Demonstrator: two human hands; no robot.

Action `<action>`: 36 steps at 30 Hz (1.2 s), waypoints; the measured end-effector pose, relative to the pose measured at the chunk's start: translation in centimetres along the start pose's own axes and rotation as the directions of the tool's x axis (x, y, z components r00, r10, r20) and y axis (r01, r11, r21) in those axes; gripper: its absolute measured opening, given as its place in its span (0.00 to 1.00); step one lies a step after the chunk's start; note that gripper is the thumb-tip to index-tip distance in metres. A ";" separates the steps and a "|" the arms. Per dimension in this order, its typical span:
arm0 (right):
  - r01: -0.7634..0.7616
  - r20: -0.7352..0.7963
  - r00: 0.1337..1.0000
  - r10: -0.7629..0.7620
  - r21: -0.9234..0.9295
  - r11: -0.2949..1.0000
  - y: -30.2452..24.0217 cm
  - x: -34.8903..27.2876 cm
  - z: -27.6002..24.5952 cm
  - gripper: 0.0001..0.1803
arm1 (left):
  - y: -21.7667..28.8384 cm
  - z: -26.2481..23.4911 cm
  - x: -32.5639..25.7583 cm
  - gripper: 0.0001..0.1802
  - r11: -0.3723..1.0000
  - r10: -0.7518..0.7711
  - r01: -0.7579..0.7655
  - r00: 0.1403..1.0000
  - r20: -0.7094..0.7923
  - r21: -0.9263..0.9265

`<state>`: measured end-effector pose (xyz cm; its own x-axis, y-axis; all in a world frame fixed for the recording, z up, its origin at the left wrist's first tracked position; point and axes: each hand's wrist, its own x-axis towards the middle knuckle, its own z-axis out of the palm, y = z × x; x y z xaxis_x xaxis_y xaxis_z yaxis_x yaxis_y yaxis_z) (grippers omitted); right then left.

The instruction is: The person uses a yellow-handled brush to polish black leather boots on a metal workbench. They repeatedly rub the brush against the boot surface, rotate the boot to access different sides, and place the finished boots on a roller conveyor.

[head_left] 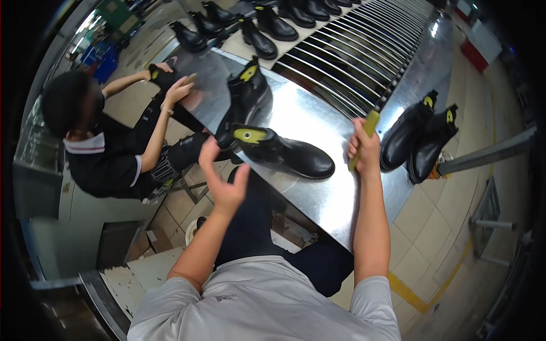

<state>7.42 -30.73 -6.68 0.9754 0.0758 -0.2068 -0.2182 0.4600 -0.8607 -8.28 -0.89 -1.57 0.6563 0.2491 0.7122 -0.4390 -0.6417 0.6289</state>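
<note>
A black ankle boot (296,156) with a yellow-green lining lies on its side on the metal table (318,204), its toe toward my right. Close to its open top, my left hand (224,184) is in the air with thumb and fingers apart, holding nothing. My right hand (365,146) is wrapped round a flat yellow-green bar (372,124), upright beyond the boot's toe; its kind cannot be made out. Behind the lying boot are more black boots (249,94), partly overlapping. To the right of my right hand, a pair of black boots (405,133) stands side by side.
A roller conveyor (364,54) runs away from the table's far side, with several black boots (276,25) beside it. At the left sits a co-worker (108,136), holding a dark boot (162,77) in one hand. A metal rail (489,153) juts in from the right.
</note>
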 end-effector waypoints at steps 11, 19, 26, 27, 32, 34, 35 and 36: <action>0.195 -0.143 0.970 -0.195 -0.009 0.981 2.9 1.2 -4.6 0.18 | 1.5 1.5 -2.6 0.39 0.847 -0.215 0.392 0.870 0.444 -0.358; 0.209 0.088 0.975 -0.202 -0.078 0.975 3.6 -0.3 -3.3 0.18 | 13.5 -23.5 -2.1 0.33 0.943 -0.281 0.293 0.955 -0.095 0.158; 0.194 0.112 0.974 -0.199 0.054 0.979 0.6 -3.7 -1.9 0.07 | 30.4 -48.1 -8.1 0.32 0.646 0.185 0.672 0.320 -0.929 0.361; 0.188 0.124 0.973 -0.194 0.056 0.981 1.1 -3.7 -1.8 0.07 | 31.4 -54.8 -11.8 0.35 0.487 0.410 0.760 0.236 -0.881 0.430; 0.144 0.068 0.987 -0.145 0.007 0.989 2.4 -3.7 -1.5 0.09 | 34.3 -73.1 -21.9 0.38 0.372 0.420 0.872 0.148 -0.895 0.318; 0.158 0.051 0.986 -0.158 0.007 0.987 1.5 -3.5 -1.7 0.09 | 32.6 -75.7 -24.2 0.39 0.521 0.128 0.849 -0.184 -0.975 -0.091; 0.182 0.041 0.982 -0.183 0.006 0.983 0.6 -3.4 -1.7 0.09 | 30.7 -75.9 -25.0 0.44 0.438 -0.017 0.887 -0.156 -0.988 -0.148; 0.142 0.049 0.989 -0.141 -0.002 0.990 2.1 -4.1 -0.7 0.09 | 34.7 -79.8 -25.5 0.44 0.326 0.046 0.939 -0.134 -0.990 -0.112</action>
<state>2.96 -30.70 -8.01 0.9968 0.0531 -0.0601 -0.0780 0.4648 -0.8820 -89.22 28.38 26.98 -0.7156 0.6554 0.2416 0.4037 0.1058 0.9087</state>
